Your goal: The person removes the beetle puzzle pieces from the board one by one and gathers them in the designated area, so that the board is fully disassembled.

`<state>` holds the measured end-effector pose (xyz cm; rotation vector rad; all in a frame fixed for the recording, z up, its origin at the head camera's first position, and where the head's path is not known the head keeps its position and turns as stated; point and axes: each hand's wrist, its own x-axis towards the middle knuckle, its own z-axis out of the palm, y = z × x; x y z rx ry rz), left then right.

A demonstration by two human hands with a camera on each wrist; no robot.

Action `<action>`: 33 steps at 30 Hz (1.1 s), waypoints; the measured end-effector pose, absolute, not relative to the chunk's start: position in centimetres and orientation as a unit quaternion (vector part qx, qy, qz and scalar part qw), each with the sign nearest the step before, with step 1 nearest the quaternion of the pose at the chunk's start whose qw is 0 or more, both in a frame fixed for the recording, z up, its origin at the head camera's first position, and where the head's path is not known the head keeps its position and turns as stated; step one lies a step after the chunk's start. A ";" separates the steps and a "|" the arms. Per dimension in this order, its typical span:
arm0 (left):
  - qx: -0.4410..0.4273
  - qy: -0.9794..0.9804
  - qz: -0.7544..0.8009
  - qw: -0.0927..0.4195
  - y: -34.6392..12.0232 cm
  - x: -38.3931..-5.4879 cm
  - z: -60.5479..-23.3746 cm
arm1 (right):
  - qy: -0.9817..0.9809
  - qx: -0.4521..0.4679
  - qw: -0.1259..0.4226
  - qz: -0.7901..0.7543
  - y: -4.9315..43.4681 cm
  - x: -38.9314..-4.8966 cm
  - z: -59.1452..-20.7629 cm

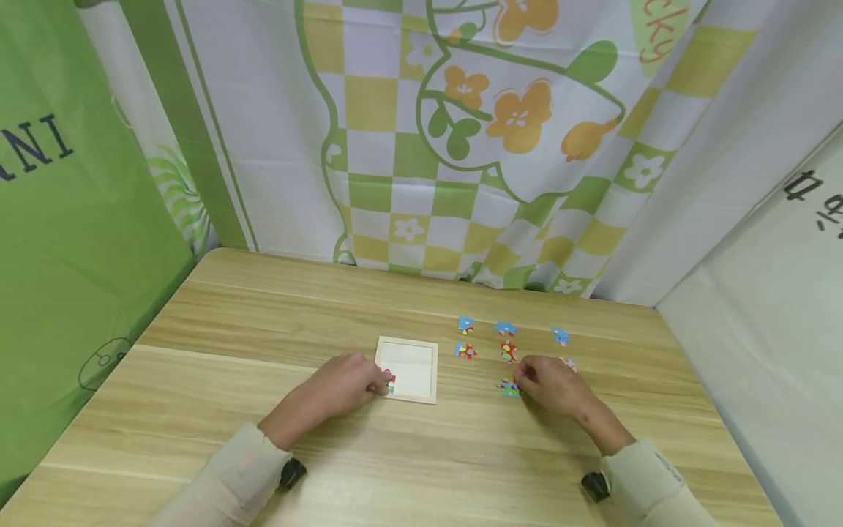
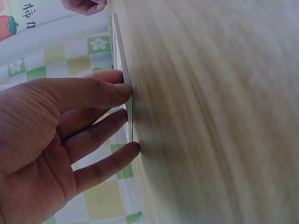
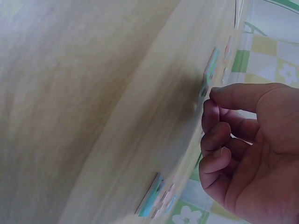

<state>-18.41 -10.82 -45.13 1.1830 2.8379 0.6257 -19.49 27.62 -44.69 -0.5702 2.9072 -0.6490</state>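
Observation:
A shallow square wooden puzzle tray (image 1: pixel 415 401) lies on the table with a small red-and-blue jigsaw piece (image 1: pixel 391 380) in its lower left corner. My left hand (image 1: pixel 350 382) is at that corner, fingertips touching the piece and the tray's edge. In the left wrist view, the left thumb (image 2: pixel 119 93) rests against the tray edge and the other fingers are fairly straight. My right hand (image 1: pixel 556 384) has curled fingers, with thumb and index fingertips pinching the edge of a green-and-blue jigsaw piece (image 1: pixel 508 389). The fingertips hide part of this contact.
Several loose jigsaw pieces lie right of the tray, among them a red sunburst-like piece (image 1: pixel 508 351) and a blue piece (image 1: pixel 506 329). One pinkish piece (image 1: pixel 570 363) is partly behind the right hand. A patterned curtain (image 1: pixel 428 183) hangs along the table's far edge.

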 end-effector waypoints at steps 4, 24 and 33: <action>0.374 0.905 0.204 0.004 -10.8 -18.4 -45.1 | 0.953 -0.193 0.046 -0.228 26.8 -19.2 -44.4; 0.364 0.908 0.207 0.006 -10.9 -18.3 -44.9 | 0.926 -0.288 0.026 -0.245 15.9 -19.0 -44.6; 0.370 0.904 0.212 0.007 -11.0 -18.5 -45.3 | 0.919 -0.318 0.018 -0.234 12.6 -19.4 -45.0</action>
